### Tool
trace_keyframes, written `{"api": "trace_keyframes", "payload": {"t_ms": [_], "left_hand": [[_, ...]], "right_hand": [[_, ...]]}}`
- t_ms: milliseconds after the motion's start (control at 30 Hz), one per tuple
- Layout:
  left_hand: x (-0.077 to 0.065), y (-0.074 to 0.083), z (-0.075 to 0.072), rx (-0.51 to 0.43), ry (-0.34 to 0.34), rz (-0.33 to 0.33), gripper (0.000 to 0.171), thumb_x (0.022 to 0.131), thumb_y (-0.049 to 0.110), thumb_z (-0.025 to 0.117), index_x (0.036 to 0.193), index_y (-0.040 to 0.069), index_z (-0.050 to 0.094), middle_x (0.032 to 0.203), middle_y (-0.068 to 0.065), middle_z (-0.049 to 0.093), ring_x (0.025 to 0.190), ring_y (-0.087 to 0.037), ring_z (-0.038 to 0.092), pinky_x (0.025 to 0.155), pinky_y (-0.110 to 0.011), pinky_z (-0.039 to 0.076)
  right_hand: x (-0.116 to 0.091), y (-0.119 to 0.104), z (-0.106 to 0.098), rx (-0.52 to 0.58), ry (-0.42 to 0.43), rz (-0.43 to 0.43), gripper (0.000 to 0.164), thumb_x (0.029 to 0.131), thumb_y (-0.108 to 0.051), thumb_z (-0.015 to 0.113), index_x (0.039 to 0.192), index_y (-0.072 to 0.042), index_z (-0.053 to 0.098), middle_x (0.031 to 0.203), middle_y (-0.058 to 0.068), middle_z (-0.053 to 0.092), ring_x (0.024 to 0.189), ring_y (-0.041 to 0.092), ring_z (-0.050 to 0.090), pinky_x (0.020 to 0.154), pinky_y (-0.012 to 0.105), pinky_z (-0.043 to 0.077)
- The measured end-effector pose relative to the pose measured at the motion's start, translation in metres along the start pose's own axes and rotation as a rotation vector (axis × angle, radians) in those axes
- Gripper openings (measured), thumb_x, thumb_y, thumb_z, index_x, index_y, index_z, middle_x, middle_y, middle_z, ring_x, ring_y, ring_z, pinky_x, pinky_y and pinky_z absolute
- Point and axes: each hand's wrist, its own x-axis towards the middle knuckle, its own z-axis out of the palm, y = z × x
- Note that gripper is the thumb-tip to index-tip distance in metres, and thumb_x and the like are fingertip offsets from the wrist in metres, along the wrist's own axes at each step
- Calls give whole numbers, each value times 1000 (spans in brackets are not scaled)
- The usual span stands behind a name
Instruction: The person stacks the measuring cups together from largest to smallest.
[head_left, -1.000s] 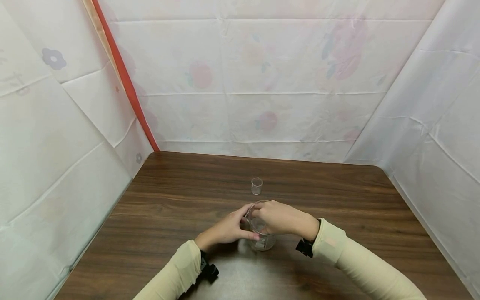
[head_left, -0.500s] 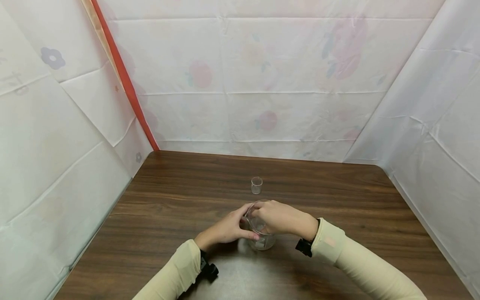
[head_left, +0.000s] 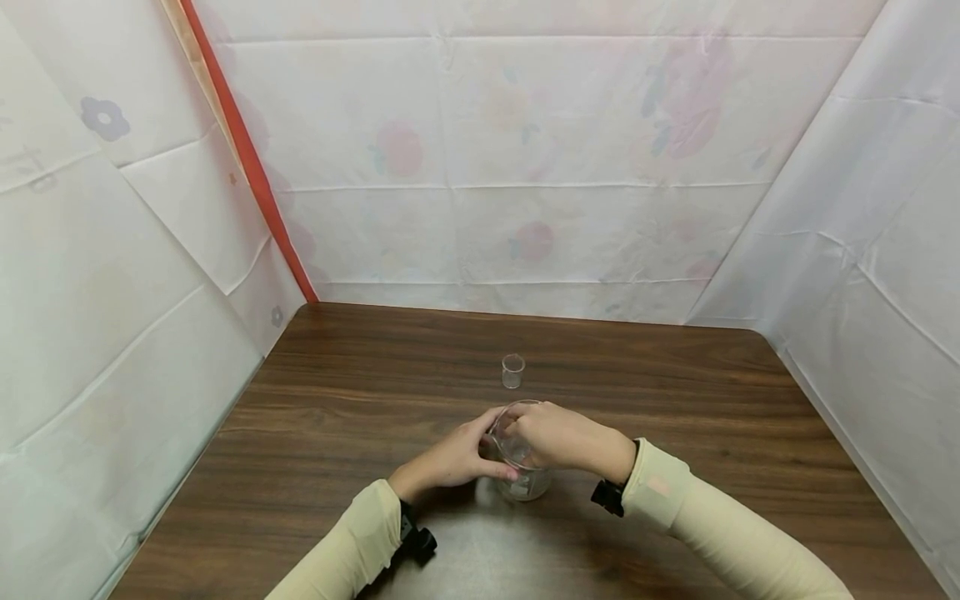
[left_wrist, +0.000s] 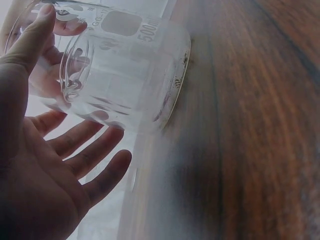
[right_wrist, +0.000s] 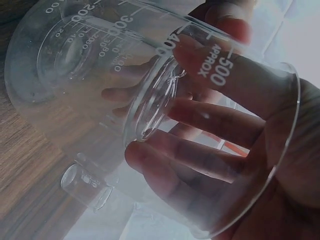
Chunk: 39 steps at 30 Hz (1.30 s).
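A large clear glass beaker [head_left: 528, 487], marked 500 ml, stands upright on the wooden table. My left hand [head_left: 459, 456] holds it from the left, thumb on the near side near the rim and the other fingers round the far side. A smaller beaker [right_wrist: 134, 117] with a lipped rim sits inside the large one. My right hand [head_left: 572, 437] reaches down through the large beaker's mouth, its fingertips [right_wrist: 135, 156] and thumb gripping the smaller beaker's rim. In the left wrist view, the nested beaker [left_wrist: 107, 75] shows through the outer glass.
A tiny clear beaker [head_left: 513, 372] stands on the wooden table [head_left: 360, 367] just behind the large one. Pale printed sheets [head_left: 480, 150] hang at the back and on both sides, with a red strip [head_left: 251, 158] at the back left corner.
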Motion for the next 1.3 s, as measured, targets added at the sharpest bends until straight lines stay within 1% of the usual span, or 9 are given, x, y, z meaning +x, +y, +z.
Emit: {"api": "trace_keyframes", "payload": {"t_ms": [400, 667, 967, 1100, 1300], "left_hand": [[0, 2, -1, 0, 11, -1, 86, 82, 40, 77, 151, 22, 31, 145, 2, 50, 120, -18, 57, 97, -35, 49], [1, 2, 0, 5, 5, 1, 86, 82, 41, 77, 152, 21, 30, 146, 1, 49, 125, -17, 54, 99, -35, 49], [1, 2, -1, 9, 2, 1, 86, 82, 42, 76, 152, 24, 30, 146, 3, 49, 125, -16, 54, 99, -35, 48], [1, 2, -1, 14, 0, 7, 85, 83, 42, 76, 151, 24, 30, 146, 3, 49, 125, -16, 54, 99, -35, 48], [1, 1, 0, 11, -7, 8, 84, 83, 43, 76, 151, 24, 30, 147, 4, 49, 127, -15, 53, 100, -34, 48]], "right_hand": [[0, 1, 0, -23, 13, -13, 35, 81, -25, 80, 111, -9, 73, 122, 6, 66, 113, 20, 63, 96, 42, 52], [-2, 0, -1, -15, -7, 14, 38, 80, -26, 80, 113, -8, 72, 126, 8, 64, 116, 22, 62, 96, 44, 52], [-1, 2, -2, -50, 17, -26, 36, 81, -24, 80, 112, -9, 73, 121, 8, 66, 113, 21, 63, 95, 41, 52], [-3, 2, -1, -37, 13, -24, 37, 81, -24, 79, 114, -8, 71, 122, 9, 65, 114, 22, 63, 95, 42, 52], [-4, 5, 0, -19, 24, -47, 36, 83, -24, 77, 115, -8, 71, 120, 7, 66, 112, 22, 64, 93, 43, 53]]}}
